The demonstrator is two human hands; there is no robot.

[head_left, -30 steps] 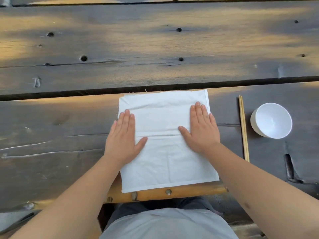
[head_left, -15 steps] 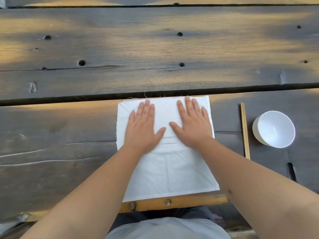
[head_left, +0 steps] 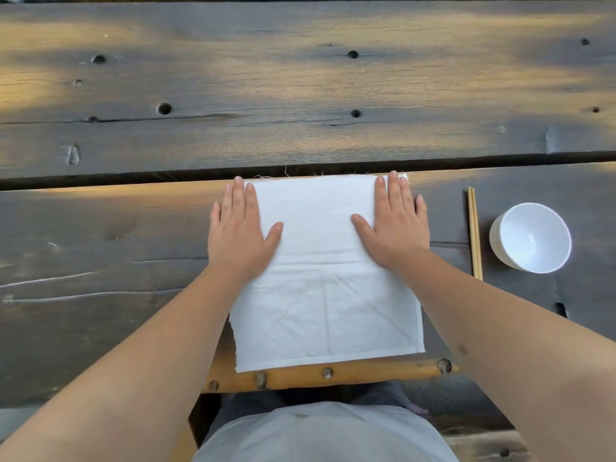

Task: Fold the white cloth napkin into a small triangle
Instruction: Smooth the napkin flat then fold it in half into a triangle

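The white cloth napkin (head_left: 325, 281) lies flat as a near-square on the dark wooden table, reaching from the plank gap down to the table's near edge. A horizontal crease crosses it just below my palms. My left hand (head_left: 238, 230) presses flat on the napkin's far left edge, fingers together and pointing away, partly overhanging onto the wood. My right hand (head_left: 395, 225) presses flat on the far right edge in the same way. Neither hand grips the cloth.
A pair of wooden chopsticks (head_left: 474, 233) lies lengthwise right of the napkin. A white bowl (head_left: 531, 236) stands further right. A dark gap between planks (head_left: 133, 178) runs just beyond the napkin. The table's near edge (head_left: 333, 375) has a pale wooden rail with knots.
Both hands slid from the napkin's middle toward its far edge, then spread apart to the far left and right corners, smoothing the cloth flat.
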